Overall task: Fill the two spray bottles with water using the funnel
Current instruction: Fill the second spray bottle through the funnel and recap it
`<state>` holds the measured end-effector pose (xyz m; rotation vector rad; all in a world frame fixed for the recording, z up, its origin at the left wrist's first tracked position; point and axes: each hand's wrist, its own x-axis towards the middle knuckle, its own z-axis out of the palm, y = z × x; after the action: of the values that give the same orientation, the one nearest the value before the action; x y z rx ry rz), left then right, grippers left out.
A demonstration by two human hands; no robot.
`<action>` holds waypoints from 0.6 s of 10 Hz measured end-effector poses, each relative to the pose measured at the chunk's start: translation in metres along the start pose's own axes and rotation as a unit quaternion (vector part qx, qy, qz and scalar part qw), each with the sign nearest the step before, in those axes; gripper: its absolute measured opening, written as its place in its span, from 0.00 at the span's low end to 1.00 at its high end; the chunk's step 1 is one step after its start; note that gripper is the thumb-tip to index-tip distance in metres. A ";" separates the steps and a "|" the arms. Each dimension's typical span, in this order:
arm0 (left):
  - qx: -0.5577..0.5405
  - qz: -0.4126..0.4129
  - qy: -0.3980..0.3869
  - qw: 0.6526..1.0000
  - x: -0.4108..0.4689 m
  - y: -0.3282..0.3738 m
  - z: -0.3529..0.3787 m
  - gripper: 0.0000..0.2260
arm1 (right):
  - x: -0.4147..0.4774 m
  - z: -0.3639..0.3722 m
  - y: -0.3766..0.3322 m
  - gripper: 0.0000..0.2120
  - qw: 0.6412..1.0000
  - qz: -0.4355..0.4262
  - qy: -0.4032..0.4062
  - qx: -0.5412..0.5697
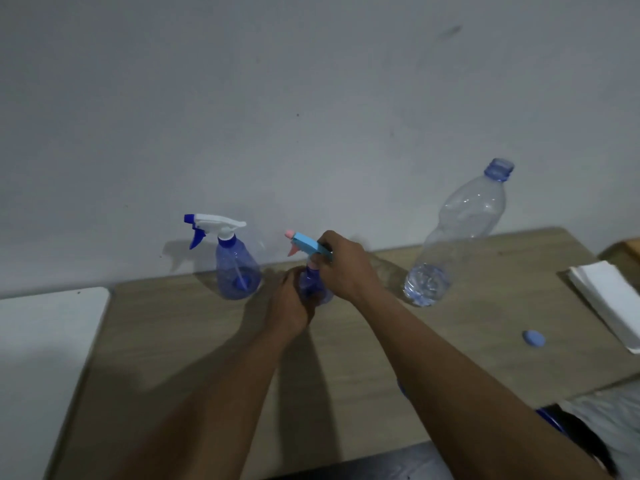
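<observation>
Gripping spray head point(309, 244), right hand point(346, 268), left hand point(289, 303) steadying bottle point(313, 289)

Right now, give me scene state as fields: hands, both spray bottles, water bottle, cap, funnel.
left hand: holds body of near spray bottle
right hand: grips its light-blue trigger head
far spray bottle: upright by wall, white head on
water bottle: upright, uncapped, little water at bottom
cap: loose on table, right of arms
funnel: not identifiable
</observation>
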<state>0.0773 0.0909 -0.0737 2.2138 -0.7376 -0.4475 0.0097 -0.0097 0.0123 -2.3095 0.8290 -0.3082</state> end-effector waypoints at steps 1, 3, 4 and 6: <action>-0.022 -0.001 -0.036 0.999 -0.014 0.009 -0.001 0.28 | -0.016 -0.016 0.007 0.06 1.000 -0.001 0.005 0.015; -0.034 0.107 -0.105 0.988 -0.022 0.030 0.024 0.21 | -0.050 -0.052 0.029 0.04 0.999 0.010 0.034 0.036; -0.001 0.100 -0.087 0.991 -0.033 0.046 0.034 0.15 | -0.064 -0.070 0.047 0.03 0.997 0.015 0.050 0.058; -0.040 0.079 -0.081 0.993 -0.055 0.068 0.079 0.17 | -0.081 -0.086 0.088 0.05 0.992 0.015 0.022 0.126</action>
<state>-0.0306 0.0447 -0.0701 2.0431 -0.9566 -0.5703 -0.1312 -0.0531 0.0198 -2.0595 0.7975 -0.4275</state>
